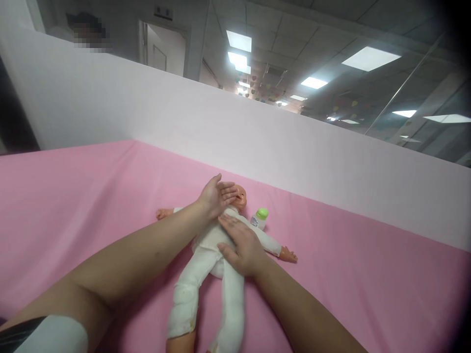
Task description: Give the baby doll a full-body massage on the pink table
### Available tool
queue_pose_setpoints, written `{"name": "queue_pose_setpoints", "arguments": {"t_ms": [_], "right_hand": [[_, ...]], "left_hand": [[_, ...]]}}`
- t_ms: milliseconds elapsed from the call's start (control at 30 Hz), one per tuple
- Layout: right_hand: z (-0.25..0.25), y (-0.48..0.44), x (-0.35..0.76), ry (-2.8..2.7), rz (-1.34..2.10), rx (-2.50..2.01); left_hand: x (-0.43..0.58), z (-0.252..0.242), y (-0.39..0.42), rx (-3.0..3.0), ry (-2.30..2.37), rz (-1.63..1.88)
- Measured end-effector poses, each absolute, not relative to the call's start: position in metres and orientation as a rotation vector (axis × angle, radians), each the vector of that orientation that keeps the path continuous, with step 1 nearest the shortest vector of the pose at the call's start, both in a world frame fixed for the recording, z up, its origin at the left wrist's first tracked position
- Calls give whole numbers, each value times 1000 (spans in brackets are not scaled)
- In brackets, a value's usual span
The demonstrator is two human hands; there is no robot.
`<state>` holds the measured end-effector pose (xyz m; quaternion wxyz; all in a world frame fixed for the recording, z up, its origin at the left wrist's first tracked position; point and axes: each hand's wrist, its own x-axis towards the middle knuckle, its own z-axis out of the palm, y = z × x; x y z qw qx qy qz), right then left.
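A baby doll [211, 238] with a white cloth body lies on its back on a pink sheet [353, 274], arms spread and legs toward me. My left hand [218, 196] is beside the doll's head [241, 197], palm turned to the right and fingers stretched out, partly covering the face. It holds nothing. My right hand [243, 243] rests flat on the doll's chest and belly, with the thumb apart from the fingers. Just right of the doll's shoulder stands a small white bottle [259, 218] with a green cap.
A low white wall [257, 130] runs behind the pink surface, with glass above it that shows ceiling lights. Past the wall at the upper left are a person's head [88, 29] and a doorway [165, 49].
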<state>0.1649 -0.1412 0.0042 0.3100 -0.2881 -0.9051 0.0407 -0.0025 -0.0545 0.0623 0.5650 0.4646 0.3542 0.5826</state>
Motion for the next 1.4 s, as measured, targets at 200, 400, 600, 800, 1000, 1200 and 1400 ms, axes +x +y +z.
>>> {"name": "queue_pose_setpoints", "arguments": {"t_ms": [200, 400, 600, 800, 1000, 1200, 1400], "right_hand": [[-13, -137, 162, -2321, 64, -696], [-18, -154, 173, -2401, 42, -681], [2, -190, 172, -2661, 160, -460], [11, -193, 168, -2729, 217, -397], [2, -140, 194, -2600, 244, -821], [-10, -114, 212, -2327, 276, -1179], [-12, -118, 202, -2226, 238, -1295]], "left_hand": [[-32, 21, -63, 1822, 1194, 1404], [-57, -6, -78, 2315, 1252, 1165], [-62, -8, -76, 2540, 1425, 977], [-59, -7, -76, 2679, 1415, 826], [-59, -4, -78, 2674, 1375, 793], [-59, 0, -77, 2574, 1318, 880], [-57, 15, -117, 2402, 872, 973]]}}
